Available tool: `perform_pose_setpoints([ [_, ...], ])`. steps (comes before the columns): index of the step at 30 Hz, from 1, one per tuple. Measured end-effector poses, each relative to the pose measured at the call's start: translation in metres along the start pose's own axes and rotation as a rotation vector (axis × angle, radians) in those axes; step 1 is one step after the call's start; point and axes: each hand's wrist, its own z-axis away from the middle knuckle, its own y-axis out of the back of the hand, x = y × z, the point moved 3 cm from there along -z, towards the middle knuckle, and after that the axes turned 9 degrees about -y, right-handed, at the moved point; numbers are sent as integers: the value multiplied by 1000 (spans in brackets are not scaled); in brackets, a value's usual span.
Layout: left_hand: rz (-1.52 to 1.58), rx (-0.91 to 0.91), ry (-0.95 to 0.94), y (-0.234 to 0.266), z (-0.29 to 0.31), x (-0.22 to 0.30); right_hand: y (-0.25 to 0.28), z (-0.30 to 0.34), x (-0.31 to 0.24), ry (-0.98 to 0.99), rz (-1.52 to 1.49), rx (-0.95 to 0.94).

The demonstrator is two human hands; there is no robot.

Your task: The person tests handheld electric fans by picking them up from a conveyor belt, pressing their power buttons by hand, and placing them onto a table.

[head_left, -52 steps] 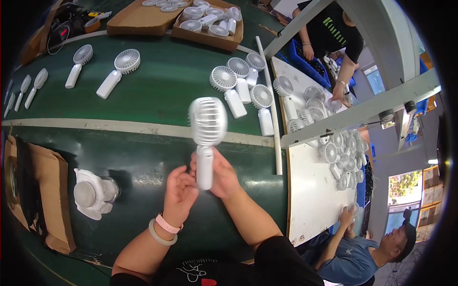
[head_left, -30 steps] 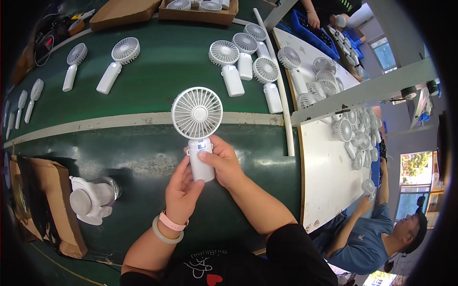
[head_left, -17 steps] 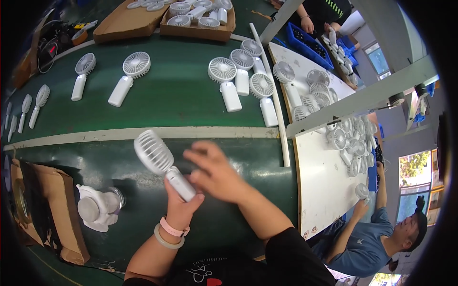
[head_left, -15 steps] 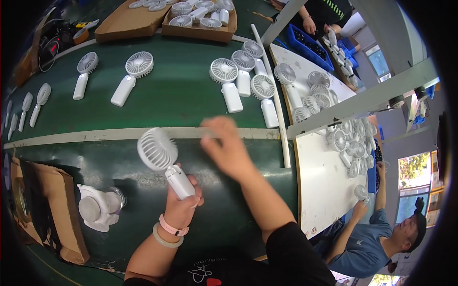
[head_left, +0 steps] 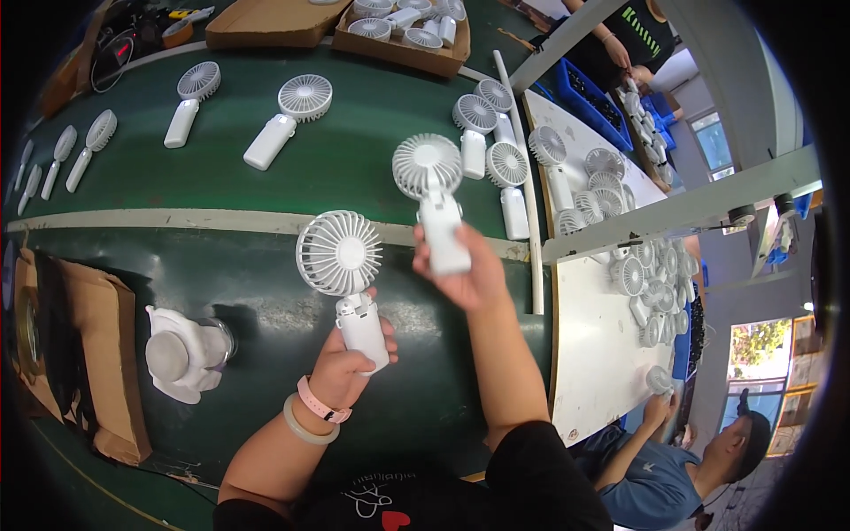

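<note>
My left hand (head_left: 336, 372) is closed around the handle of a white handheld fan (head_left: 363, 332), its round grille upright and turned toward me. In my right hand (head_left: 482, 279) is a second white handheld fan (head_left: 443, 232), gripped by the lower handle and slightly blurred. It is raised over the pale strip across the green table, to the right of the first fan and apart from it. Beyond my right hand, several more fans (head_left: 507, 165) lie against a white rail. Two single fans (head_left: 270, 142) rest farther left on the green surface.
Cardboard boxes of fan parts (head_left: 403, 50) stand at the back. At left are a white-covered container (head_left: 190, 354) and an open carton (head_left: 111, 354). A white side table (head_left: 589, 380) holds many fans under a slanting metal post (head_left: 682, 208). Two co-workers are at the right.
My right hand, empty before, has taken a fan from the group by the rail and lifted it toward me. My left hand's fan has turned its grille more toward me. The view shifted slightly.
</note>
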Motion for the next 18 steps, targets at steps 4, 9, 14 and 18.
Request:
perform_pose_setpoints([
  [4, -35, 4, 18, -3, 2, -2, -10, 40, 40, 16, -8, -169],
  [9, -19, 4, 60, -6, 1, -4, 1, 43, 54, 7, -56, -202],
  [14, -40, 11, 92, -3, 2, -4, 7, 35, 53, 40, 20, -192],
  [18, -102, 19, 81, -1, 2, -8, 7, 36, 55, 42, 48, -193],
])
